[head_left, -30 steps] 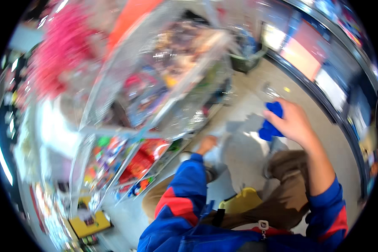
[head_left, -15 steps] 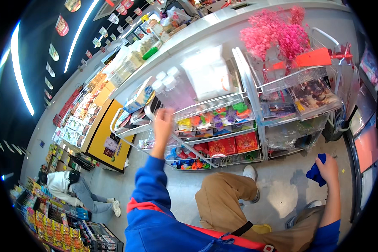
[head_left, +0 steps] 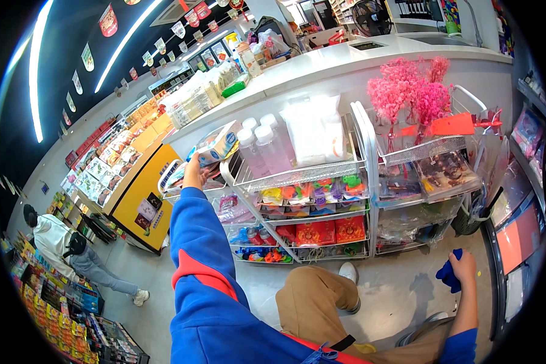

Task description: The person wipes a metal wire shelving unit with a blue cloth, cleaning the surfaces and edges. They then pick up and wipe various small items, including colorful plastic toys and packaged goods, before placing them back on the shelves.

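Watching through the head camera, I see that the left hand (head_left: 194,175), which half a second ago was up in front of the bottles, has reached out to the blue-and-white box (head_left: 219,143) at the left end of the white wire racks (head_left: 297,177). Its fingers are at the box's near lower corner, curled, but I cannot tell whether they grip it or only touch it. The right hand (head_left: 465,267) is closed around a bunched blue cloth (head_left: 448,278), just as before, low over the floor on the right. The other person (head_left: 60,249) at the far left, bent well forward earlier, now stands straighter. I count one box, one cloth, four clear bottles (head_left: 258,155) with pale caps beside the box, one white plastic-wrapped pack (head_left: 314,130) to their right and two red boxes (head_left: 315,233) plainly visible on a lower shelf, with more red partly hidden to their left. The left hand covers part of the box and of the items beneath it. Clear wrapping blurs the contents of the lower right shelf, and the right sleeve (head_left: 460,347) is cut off at the bottom.
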Action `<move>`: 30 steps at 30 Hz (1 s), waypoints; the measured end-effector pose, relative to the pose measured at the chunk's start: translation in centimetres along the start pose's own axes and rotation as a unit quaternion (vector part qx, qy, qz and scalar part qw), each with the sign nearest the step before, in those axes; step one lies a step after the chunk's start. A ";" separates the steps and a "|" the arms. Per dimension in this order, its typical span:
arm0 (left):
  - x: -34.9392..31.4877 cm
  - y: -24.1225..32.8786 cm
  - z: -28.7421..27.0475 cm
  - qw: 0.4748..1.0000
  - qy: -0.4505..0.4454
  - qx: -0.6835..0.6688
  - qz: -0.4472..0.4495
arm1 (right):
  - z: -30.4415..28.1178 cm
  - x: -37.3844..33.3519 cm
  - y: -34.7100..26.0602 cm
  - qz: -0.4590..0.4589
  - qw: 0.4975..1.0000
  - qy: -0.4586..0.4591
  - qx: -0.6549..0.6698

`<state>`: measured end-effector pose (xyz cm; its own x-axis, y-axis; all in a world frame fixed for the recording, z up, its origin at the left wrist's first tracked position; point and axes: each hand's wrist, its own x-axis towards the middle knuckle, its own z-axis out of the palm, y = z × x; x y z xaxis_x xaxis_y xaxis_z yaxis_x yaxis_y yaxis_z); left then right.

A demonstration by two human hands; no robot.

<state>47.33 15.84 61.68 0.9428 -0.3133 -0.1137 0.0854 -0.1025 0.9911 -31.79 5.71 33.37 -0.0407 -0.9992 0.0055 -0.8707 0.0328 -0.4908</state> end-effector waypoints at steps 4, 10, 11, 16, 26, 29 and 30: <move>-0.2 0.5 0.6 1.000 -0.025 0.000 -0.017 | -0.3 -0.2 -0.3 0.008 1.000 -0.008 0.021; -1.1 0.5 0.3 0.993 -0.010 -0.117 0.033 | 0.0 0.2 0.0 0.013 1.000 0.009 0.027; -1.6 0.4 0.0 0.987 -0.008 -0.148 0.056 | -0.1 0.1 0.1 0.013 1.000 0.004 0.025; -6.2 0.4 -2.7 0.963 -0.083 -0.139 0.214 | -0.6 -0.4 -0.8 -0.014 1.000 0.007 0.007; -16.9 -0.1 -1.9 0.921 -0.240 -0.084 0.296 | -0.9 -1.1 -1.3 -0.017 0.999 0.008 0.043; -19.5 -1.3 -1.2 0.921 -0.267 -0.062 0.278 | -1.7 -1.6 -1.5 -0.021 0.999 0.005 0.047; -20.3 -2.1 -0.7 0.916 -0.282 -0.065 0.278 | -1.5 -1.4 -1.1 -0.021 0.999 0.005 0.045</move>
<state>28.27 23.03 61.93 0.5384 -0.7248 0.4298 -0.2856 0.3229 0.9023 -31.50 7.15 35.18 -0.0102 -0.9993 0.0355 -0.8243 -0.0117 -0.5661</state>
